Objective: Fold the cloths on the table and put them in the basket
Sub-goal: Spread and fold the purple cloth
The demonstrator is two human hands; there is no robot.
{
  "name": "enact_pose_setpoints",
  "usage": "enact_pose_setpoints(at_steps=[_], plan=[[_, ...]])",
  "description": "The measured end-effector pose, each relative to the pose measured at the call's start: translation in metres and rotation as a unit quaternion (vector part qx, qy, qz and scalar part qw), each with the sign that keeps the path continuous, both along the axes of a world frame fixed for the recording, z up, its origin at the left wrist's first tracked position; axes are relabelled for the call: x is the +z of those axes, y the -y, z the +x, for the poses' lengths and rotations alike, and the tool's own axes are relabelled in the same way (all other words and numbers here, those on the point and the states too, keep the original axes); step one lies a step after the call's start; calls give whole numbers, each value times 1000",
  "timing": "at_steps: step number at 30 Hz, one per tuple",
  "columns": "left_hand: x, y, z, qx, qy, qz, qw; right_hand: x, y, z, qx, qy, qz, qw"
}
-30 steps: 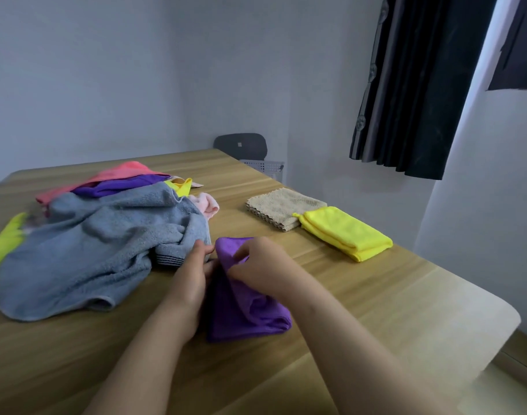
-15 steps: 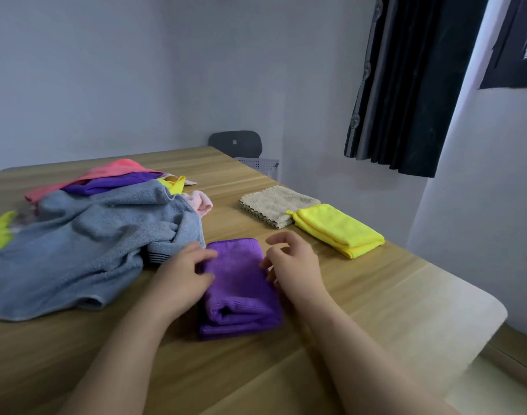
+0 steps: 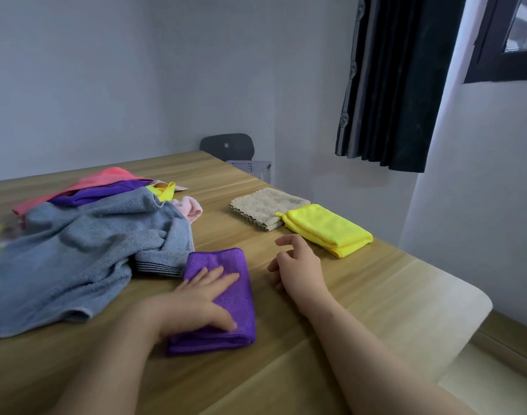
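Folded purple microfibre cloth (image 3: 226, 262) on the wooden table (image 3: 376, 298), front-centre; L hand (image 3: 200, 298) now flat on it, fingers straight. R hand (image 3: 298, 265) has let go, loosely curled, empty. Fold prob done, grey plastic basket (image 3: 251, 168) next.

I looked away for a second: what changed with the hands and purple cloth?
The folded purple cloth was let go: the left hand now lies flat on it, the right hand drew off to its right, empty. Grey towel, beige cloth and yellow cloth stayed put.
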State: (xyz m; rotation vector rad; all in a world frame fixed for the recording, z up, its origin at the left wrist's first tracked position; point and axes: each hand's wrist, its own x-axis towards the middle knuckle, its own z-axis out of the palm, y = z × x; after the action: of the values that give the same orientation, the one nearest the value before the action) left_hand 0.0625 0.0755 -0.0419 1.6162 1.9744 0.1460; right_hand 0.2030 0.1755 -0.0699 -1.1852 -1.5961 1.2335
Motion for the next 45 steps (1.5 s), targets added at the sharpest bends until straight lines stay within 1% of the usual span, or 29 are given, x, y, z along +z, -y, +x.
enact_pose_setpoints(at_steps=[1, 2, 3, 4, 5, 6, 7, 8, 9, 11, 12, 15, 18, 22, 25, 27, 30, 31, 34, 38, 41, 43, 45], plan=[[8, 2, 0, 20, 70, 15, 997, 0, -1, 2, 0, -3, 1, 1000], [13, 2, 1, 52, 123, 59, 989, 0, -3, 3, -1, -5, 3, 1000], [13, -2, 2, 82, 130, 114, 982, 0, -4, 4, 0, -6, 4, 1000], [10, -6, 5, 93, 81, 162, 979, 0, -4, 4, 1, -2, 5, 1000], [2, -11, 9, 86, -5, 176, 981, -1, -4, 3, 4, 4, 9, 1000], [-8, -14, 14, 73, -90, 169, 979, -2, -3, 2, 6, 11, 13, 1000], [-19, -16, 16, 63, -151, 147, 976, -3, -3, 1, 8, 13, 16, 1000], [-28, -18, 17, 63, -193, 124, 971, -3, -3, 0, 9, 12, 15, 1000], [-33, -18, 16, 66, -214, 107, 969, -3, -3, 0, 8, 9, 14, 1000], [-35, -16, 18, 74, -228, 101, 966, -3, -1, 2, 9, 7, 20, 1000], [-34, -16, 20, 78, -235, 102, 964, -3, 0, 3, 6, 18, 40, 999], [-34, -22, 36, 97, -243, 107, 959, 1, -3, 9, -34, 70, 152, 985], [-35, -36, 51, 110, -240, 121, 957, 4, -23, 20, -90, 144, 256, 952], [-35, -66, 51, 130, -223, 122, 958, -7, -47, 27, -164, 232, 381, 880], [-33, -96, 37, 147, -214, 122, 958, -5, -63, 28, -213, 288, 435, 826], [-33, -113, 26, 155, -214, 125, 956, -1, -75, 34, -204, 358, 407, 815], [-35, -138, 16, 172, -217, 121, 953, -5, -95, 43, -125, 449, 278, 840], [-37, -145, 13, 183, -218, 119, 951, -11, -100, 42, -98, 464, 260, 841], [-35, -170, 0, 212, -223, 119, 944, -19, -104, 34, -64, 469, 254, 844], [-30, -194, -13, 244, -223, 121, 936, -19, -108, 30, -49, 465, 262, 844], [-32, -206, -20, 248, -215, 128, 936, -20, -108, 31, -45, 458, 258, 850], [-33, -213, -23, 245, -219, 154, 932, -21, -108, 32, -45, 459, 255, 850], [-34, -215, -23, 248, -193, 219, 924, -21, -109, 33, -46, 454, 257, 852]])
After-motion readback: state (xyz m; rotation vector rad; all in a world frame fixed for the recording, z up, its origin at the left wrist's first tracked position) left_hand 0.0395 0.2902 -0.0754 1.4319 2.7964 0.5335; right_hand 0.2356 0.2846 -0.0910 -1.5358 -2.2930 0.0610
